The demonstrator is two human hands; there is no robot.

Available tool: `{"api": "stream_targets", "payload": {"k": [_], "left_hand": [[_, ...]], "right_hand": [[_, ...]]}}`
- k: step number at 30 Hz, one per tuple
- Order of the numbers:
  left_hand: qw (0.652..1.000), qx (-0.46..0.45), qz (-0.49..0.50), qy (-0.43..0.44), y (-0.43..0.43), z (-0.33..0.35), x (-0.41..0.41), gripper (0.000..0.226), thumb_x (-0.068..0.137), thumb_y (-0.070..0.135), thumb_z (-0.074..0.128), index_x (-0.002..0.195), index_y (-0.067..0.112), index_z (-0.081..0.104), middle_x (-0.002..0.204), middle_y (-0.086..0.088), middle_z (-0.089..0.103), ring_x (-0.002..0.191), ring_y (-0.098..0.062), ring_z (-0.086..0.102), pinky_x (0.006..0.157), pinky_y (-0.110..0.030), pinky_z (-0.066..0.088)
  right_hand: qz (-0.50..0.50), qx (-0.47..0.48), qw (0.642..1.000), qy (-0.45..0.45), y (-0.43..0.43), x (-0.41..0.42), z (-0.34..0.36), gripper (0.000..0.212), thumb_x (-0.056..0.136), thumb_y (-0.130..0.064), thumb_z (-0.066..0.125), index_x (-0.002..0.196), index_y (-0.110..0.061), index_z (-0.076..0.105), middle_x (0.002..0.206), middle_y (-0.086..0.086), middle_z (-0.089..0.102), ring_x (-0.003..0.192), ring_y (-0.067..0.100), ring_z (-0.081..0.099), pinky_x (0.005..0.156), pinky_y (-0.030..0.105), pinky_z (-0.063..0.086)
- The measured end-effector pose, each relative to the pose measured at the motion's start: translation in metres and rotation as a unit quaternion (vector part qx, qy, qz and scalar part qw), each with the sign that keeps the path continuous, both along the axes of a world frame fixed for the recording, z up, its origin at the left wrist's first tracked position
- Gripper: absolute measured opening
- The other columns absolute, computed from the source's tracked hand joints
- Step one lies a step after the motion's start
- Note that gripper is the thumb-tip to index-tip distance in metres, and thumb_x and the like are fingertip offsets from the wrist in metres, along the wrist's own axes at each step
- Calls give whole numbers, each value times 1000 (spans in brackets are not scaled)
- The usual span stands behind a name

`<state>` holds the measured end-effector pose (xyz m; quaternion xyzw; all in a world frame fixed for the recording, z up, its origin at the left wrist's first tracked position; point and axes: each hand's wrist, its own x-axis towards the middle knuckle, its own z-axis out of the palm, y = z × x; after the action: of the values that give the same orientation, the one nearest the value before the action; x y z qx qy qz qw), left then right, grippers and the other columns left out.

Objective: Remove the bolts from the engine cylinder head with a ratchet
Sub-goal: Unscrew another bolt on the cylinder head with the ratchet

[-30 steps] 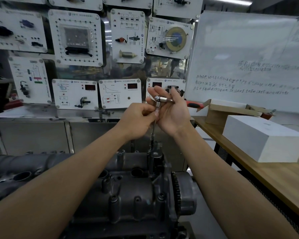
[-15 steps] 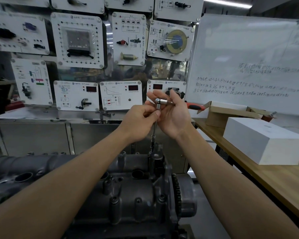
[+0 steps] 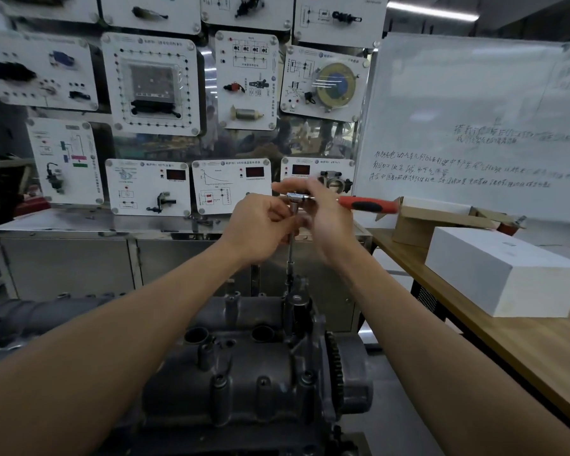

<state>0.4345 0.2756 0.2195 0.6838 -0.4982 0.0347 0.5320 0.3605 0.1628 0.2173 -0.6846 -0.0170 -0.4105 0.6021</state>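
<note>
Hands meet at the top of one tool, both of yours raised above the engine. Your left hand (image 3: 260, 225) has its fingers curled in, pinching the thin steel extension bar (image 3: 291, 255) just under the head of the chrome ratchet with the red-and-black handle (image 3: 369, 204). Your right hand (image 3: 329, 222) is blurred. Its fingers (image 3: 285, 186) reach over the ratchet's head and, as far as the blur lets you tell, it holds the tool there, with the handle pointing right beyond the palm. The extension bar stands upright and drops to the far right corner of the dark grey cast-metal cylinder head (image 3: 244, 376). That head fills the lower middle of the view, between your two forearms, and the bolt under the bar's tip is hidden. One toothed sprocket (image 3: 334, 363) sits on its right end. To the right, a wooden surface (image 3: 524, 350) carries two boxes: one closed white box (image 3: 504, 271) and, behind it, one open brown cardboard box (image 3: 438, 222). One whiteboard (image 3: 474, 93) with handwriting stands behind them. White training panels (image 3: 150, 83) hang on the back wall above a steel cabinet (image 3: 73, 258). Three of them, low on the wall, each carry one red digital display (image 3: 176, 175).
</note>
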Motion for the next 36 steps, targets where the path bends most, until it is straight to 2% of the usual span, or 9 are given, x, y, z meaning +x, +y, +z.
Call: {"api": "stream_targets", "payload": {"k": [3,5,10,13,18,23,29,33,36], "left_hand": [[991,27,63,-111,0,3,1,27,89,7,69,62,7,63,60,-4,66,56,-19,63,60,-31,49],[987,43,74,-133,1,5,-1,33,86,1,63,57,14,56,57,-2,60,55,-20,56,59,-35,47],[996,55,-64,16,2,0,1,19,99,14,62,91,-1,69,82,-15,74,78,-28,72,76,-40,59],[987,85,-122,63,-1,-4,3,25,103,13,54,101,-8,67,94,-21,74,92,-32,73,88,-45,59],[983,125,-129,42,-3,-1,11,26,105,14,50,104,-3,68,86,-6,74,76,-9,72,63,-19,55],[994,73,-80,-7,-4,-7,10,23,103,12,55,89,1,71,71,-5,72,61,-16,70,57,-28,57],[992,36,17,-121,-7,-11,12,34,85,-4,58,56,14,62,47,6,61,45,-9,59,48,-24,44],[997,1,6,-81,-7,-13,6,27,92,12,70,65,8,73,63,12,70,56,-6,66,58,-23,54],[999,20,-36,-11,-8,-10,4,20,93,14,70,80,0,72,79,-6,75,72,-17,72,69,-28,59]], "right_hand": [[-242,-366,893,-102,3,-2,-5,36,104,-25,44,104,-6,74,97,2,74,93,4,65,86,14,45],[-254,-423,859,-138,4,-4,-5,32,102,-21,48,104,-4,75,103,1,75,100,7,63,95,14,41],[-70,-72,993,-63,9,-4,-2,43,102,-36,43,102,-9,77,111,3,74,98,1,67,81,11,49],[153,204,966,-35,2,-7,2,59,101,-50,38,99,-5,76,111,12,72,91,17,71,69,26,57],[217,307,927,-13,-11,-6,1,43,98,-44,48,95,-9,73,100,10,75,83,26,70,66,31,55],[-54,42,998,-8,3,4,-6,20,101,-31,55,102,-21,72,98,-2,77,81,13,72,63,26,57],[-288,-323,901,-35,0,5,-22,32,103,-30,54,127,-12,64,119,0,70,110,12,64,98,31,51],[-71,-11,997,-10,4,2,-16,36,106,-36,44,114,-13,71,99,1,77,91,10,72,77,25,57],[150,239,959,26,1,0,-6,65,105,-54,29,92,-13,78,101,11,77,83,22,74,70,33,61]]}}
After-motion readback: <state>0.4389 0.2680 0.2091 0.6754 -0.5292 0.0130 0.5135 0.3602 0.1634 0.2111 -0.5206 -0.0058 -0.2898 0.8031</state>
